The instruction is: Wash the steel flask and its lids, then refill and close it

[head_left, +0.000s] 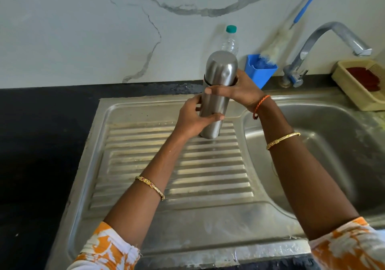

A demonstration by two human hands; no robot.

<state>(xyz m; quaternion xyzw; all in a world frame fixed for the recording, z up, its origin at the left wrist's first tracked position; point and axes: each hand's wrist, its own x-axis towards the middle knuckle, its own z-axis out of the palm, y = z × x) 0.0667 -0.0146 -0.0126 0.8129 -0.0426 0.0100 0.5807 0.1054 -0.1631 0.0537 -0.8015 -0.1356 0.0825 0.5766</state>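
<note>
The steel flask point(216, 94) is stood upright on the ribbed drainboard point(145, 165), its outer cap point(221, 67) fitted. Its lower body is gripped by the left hand point(193, 119), fingers curled round it; the cap's base is clasped by the right hand point(239, 90). Whether this is opening or final closing cannot be told. Behind are seen a plastic bottle point(230, 40), a blue holder point(260, 69) and brush point(300, 13); rightward, the tap point(325, 40) and sink basin point(325, 136) are unobstructed.

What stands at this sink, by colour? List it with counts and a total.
Steel: 3, flask, tap, sink
Blue: 2, holder, brush handle
Clear: 1, plastic bottle
Cream: 1, basket
Total: 7
</note>
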